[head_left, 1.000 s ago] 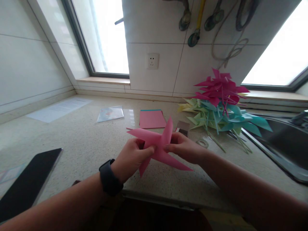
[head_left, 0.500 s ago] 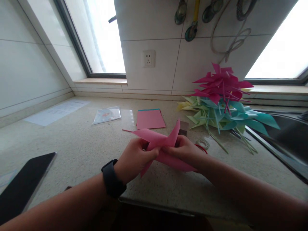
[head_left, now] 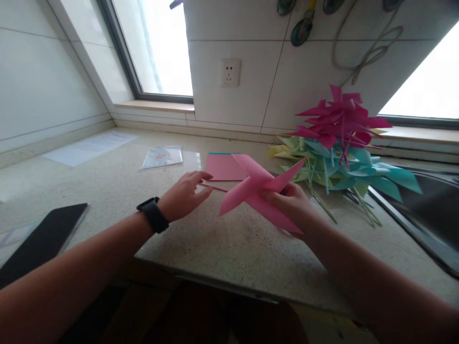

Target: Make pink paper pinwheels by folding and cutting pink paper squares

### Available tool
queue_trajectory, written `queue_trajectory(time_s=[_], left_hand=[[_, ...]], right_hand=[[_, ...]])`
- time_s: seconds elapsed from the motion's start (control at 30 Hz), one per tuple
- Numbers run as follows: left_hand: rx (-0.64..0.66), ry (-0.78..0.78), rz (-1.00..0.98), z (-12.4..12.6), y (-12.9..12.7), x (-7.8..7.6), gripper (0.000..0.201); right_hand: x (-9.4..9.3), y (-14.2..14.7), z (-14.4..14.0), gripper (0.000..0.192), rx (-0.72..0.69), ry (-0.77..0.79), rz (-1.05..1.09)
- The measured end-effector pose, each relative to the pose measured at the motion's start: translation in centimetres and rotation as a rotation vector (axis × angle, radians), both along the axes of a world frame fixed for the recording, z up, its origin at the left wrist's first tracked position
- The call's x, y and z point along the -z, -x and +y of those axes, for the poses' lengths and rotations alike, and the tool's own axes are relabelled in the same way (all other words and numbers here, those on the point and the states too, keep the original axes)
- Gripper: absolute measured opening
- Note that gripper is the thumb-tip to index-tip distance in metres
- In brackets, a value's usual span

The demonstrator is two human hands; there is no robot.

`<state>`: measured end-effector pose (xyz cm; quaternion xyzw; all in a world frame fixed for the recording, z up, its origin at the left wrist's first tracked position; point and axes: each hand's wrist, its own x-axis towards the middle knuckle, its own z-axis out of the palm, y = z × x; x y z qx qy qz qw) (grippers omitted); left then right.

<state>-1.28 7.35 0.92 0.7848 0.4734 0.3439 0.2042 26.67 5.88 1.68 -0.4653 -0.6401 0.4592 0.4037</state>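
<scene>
My right hand pinches a pink paper pinwheel near its middle, with the thumb on the front. Its four-bladed shape is folded and held above the counter; the fingers behind it are partly hidden. To the left, my left hand reaches to a thin pink stick. Thumb and forefinger are apart on either side of the stick's end, and no firm grip shows. Beyond the stick lies a stack of pink paper squares, partly covered by the pinwheel.
Finished-looking pinwheels in magenta, blue and pale green lie piled at the right, beside a sink. A clear packet, a printed sheet and a dark flat object lie on the left.
My left hand has let go of the pinwheel and moved left to the pink stick. My right hand keeps the pinwheel, now turned with its blades spread to view. The camera view has shifted.
</scene>
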Motion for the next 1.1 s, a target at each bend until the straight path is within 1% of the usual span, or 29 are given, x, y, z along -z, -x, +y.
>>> queue_trajectory(time_s=[0.07,0.13,0.23,0.3,0.37,0.5,0.6,0.73,0.9,1.0,1.1], left_hand=[[-0.057,-0.115,0.113,1.6,2.5,1.0,0.035],[-0.069,-0.184,0.218,2.8,4.2,2.0,0.031],[-0.058,-0.244,0.354,3.7,5.2,3.0,0.023],[-0.052,-0.274,0.426,3.9,5.1,3.2,0.018],[-0.053,-0.3,0.485,3.9,4.9,3.1,0.018],[-0.039,-0.349,0.564,3.6,4.6,2.8,0.018],[0.007,-0.39,0.592,3.3,4.3,2.7,0.022],[0.066,-0.429,0.61,3.1,3.9,2.8,0.022],[0.073,-0.492,0.598,2.8,3.5,2.3,0.019],[0.075,-0.548,0.569,2.1,3.0,1.9,0.022],[0.139,-0.597,0.535,1.0,2.2,1.7,0.021]], right_hand=[[-0.1,-0.2,0.5,0.033,0.109,-0.021,0.073],[-0.1,-0.4,1.0,0.033,0.215,-0.036,0.148],[-0.1,-0.7,1.9,0.035,0.324,-0.053,0.229],[0.0,-1.1,2.6,0.035,0.377,-0.061,0.275],[0.1,-1.5,3.1,0.035,0.406,-0.065,0.309],[0.7,-2.2,3.9,0.034,0.416,-0.07,0.333],[0.9,-2.3,4.0,0.033,0.42,-0.079,0.323],[0.8,-2.4,4.0,0.032,0.435,-0.089,0.3],[0.4,-2.3,3.8,0.03,0.455,-0.089,0.277],[0.4,-2.2,3.8,0.029,0.454,-0.078,0.275],[0.5,-2.4,3.9,0.027,0.458,-0.089,0.274]])
